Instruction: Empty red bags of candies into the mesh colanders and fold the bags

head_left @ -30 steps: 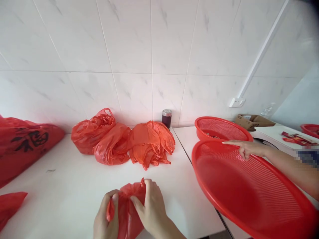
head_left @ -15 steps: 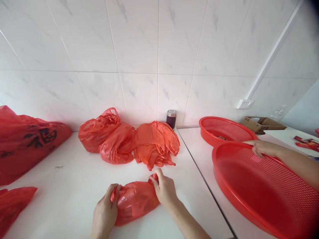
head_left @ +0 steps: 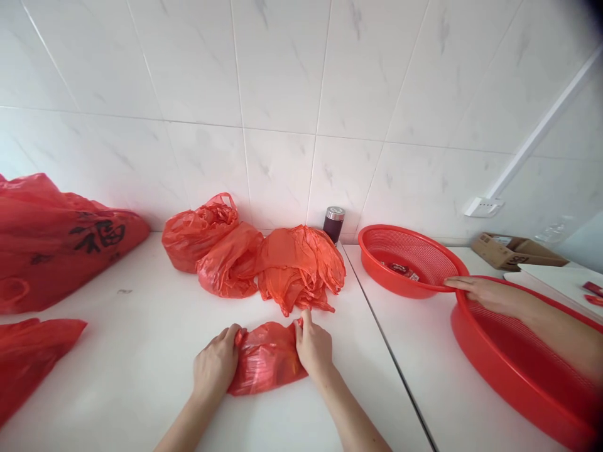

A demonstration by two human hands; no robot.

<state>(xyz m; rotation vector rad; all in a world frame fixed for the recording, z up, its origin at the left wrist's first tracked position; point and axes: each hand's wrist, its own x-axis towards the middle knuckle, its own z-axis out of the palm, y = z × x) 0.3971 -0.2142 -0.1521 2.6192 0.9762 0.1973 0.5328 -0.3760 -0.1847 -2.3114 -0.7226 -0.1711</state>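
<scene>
Between my two hands a red plastic bag [head_left: 267,359] rests low on the white table [head_left: 141,370], with something bulky and partly yellowish showing through it. My left hand [head_left: 217,363] is closed on the bag's left end. My right hand [head_left: 313,344] pinches its upper right corner. What lies inside the bag is too blurred by the plastic to name. Just behind it is a heap of flat red bags [head_left: 301,263], and left of that sit two fuller red bags, one bunched [head_left: 230,263] and one with a loop handle [head_left: 198,235].
A large red bag with black characters [head_left: 94,245] and another red bag [head_left: 38,358] lie left. A dark tumbler [head_left: 333,225] stands by the wall. Right are a red basket holding packets [head_left: 409,238], a larger red basket [head_left: 509,370], a co-worker's hand [head_left: 490,293] and a cardboard box [head_left: 513,251].
My hands and the bag have moved slightly up, with the bag pulled more compact. The co-worker's hand now reaches the rear basket's rim; that basket shifted left, the larger one right. My view has turned slightly.
</scene>
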